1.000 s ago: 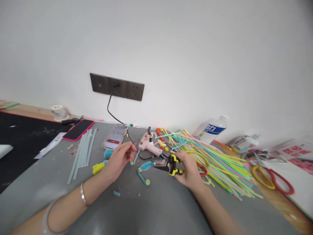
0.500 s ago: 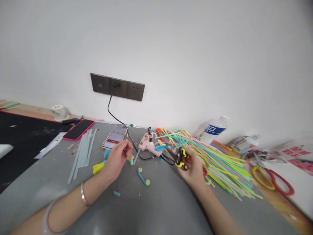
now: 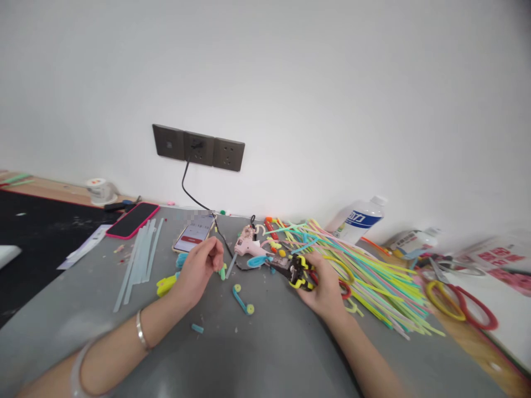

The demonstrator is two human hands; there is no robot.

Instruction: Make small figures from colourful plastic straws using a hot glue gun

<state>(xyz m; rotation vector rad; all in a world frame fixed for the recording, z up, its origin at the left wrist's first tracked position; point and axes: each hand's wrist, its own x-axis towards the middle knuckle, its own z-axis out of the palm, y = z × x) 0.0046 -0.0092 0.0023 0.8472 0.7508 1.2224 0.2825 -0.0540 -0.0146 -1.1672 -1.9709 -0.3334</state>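
My right hand (image 3: 323, 283) grips pliers (image 3: 296, 271) with black-and-yellow handles, their jaws pointing left. A loop of blue pipe cleaner (image 3: 259, 261) sits at the jaw tips, in front of a pink glue gun (image 3: 248, 247). My left hand (image 3: 203, 268) hovers with fingers curled together; anything inside them is hidden. Close to its fingertips is a small green piece (image 3: 223, 272). Between my hands on the grey mat lies a blue strip with pale green coiled ends (image 3: 243, 301). A short blue piece (image 3: 197, 328) rests nearer to me.
Colourful pipe cleaners (image 3: 373, 282) spread on the right beside red-and-yellow scissors (image 3: 460, 304) and a white bottle (image 3: 359, 221). Glue sticks (image 3: 139, 262), a pink-edged phone (image 3: 135, 219) and another phone (image 3: 194, 232) lie on the left. A black cord (image 3: 185, 185) runs to the wall socket.
My right hand has shifted the pliers slightly left and down, and the blue loop moved along with them. My left hand has stayed almost still.
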